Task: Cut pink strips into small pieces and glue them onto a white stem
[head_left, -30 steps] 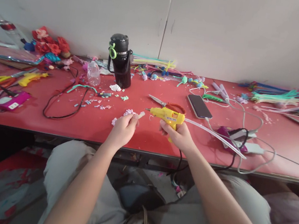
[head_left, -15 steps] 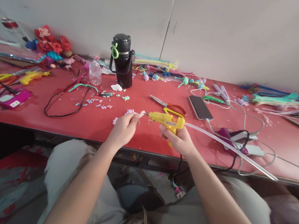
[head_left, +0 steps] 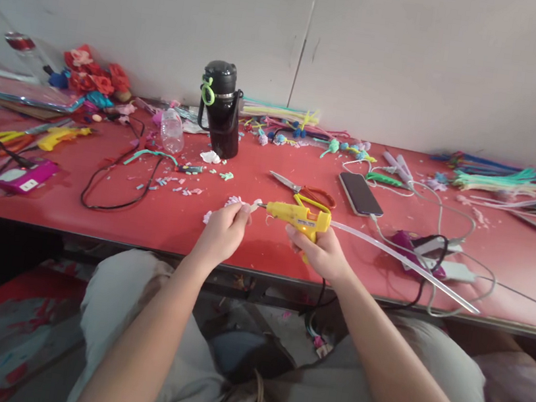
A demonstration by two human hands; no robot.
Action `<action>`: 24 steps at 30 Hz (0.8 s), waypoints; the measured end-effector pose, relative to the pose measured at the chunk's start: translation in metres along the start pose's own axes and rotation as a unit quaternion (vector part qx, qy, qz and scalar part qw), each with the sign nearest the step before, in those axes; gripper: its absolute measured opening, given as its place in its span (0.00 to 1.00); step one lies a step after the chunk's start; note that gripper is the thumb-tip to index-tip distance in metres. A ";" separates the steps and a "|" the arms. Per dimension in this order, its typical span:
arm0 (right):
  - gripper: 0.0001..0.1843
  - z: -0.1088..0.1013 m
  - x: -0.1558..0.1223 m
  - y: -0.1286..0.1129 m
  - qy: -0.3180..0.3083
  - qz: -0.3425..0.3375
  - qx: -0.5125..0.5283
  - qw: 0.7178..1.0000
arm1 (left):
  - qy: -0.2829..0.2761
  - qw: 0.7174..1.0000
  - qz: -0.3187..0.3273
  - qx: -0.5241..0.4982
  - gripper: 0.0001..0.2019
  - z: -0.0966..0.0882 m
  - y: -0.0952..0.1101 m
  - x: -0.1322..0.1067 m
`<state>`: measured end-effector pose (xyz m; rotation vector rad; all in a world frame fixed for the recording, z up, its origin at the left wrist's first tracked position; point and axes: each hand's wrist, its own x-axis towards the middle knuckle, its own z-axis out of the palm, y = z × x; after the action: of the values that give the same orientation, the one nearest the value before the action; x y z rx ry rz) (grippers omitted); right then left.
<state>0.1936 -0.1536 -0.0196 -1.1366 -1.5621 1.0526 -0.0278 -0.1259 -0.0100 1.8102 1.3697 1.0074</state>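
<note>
My right hand (head_left: 317,246) is wrapped round the handle of a yellow glue gun (head_left: 298,217). A long clear glue stick (head_left: 403,263) sticks out of the gun's back end towards the right. The gun's metal nozzle points left and is at a small whitish piece (head_left: 256,205), pinched between the thumb and finger of my left hand (head_left: 225,229). What that piece is I cannot make out. Pale pink fluffy bits (head_left: 233,201) show just behind and beside my left hand, partly hidden by it. Scissors with red and yellow handles (head_left: 306,193) lie just beyond the gun.
A black flask (head_left: 224,121) and a clear plastic bottle (head_left: 172,131) stand behind my left hand. A phone (head_left: 361,194) on a cable lies right. Purple power strips (head_left: 25,175), cords, another yellow glue gun (head_left: 63,137) and pipe cleaners (head_left: 498,177) lie on the red table (head_left: 184,229).
The glue stick's free end has shifted a little to the left, nearer the gun. Both hands keep almost the same place, and the view has shifted very slightly.
</note>
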 end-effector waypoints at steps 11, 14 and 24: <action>0.17 0.000 -0.001 -0.001 -0.013 -0.004 0.021 1.000 | -0.006 1.000 -0.001 0.027 0.23 -0.002 0.007 -0.001; 0.17 0.000 0.000 0.001 -0.014 -0.006 0.023 1.000 | -0.005 0.999 -0.002 0.037 0.22 -0.003 0.009 -0.002; 0.17 -0.001 0.000 0.000 -0.002 -0.006 0.002 1.000 | 0.000 0.999 -0.003 0.046 0.22 -0.003 0.008 -0.002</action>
<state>0.1941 -0.1539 -0.0192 -1.1217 -1.5673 1.0500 -0.0271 -0.1292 -0.0021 1.8706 1.4420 0.9550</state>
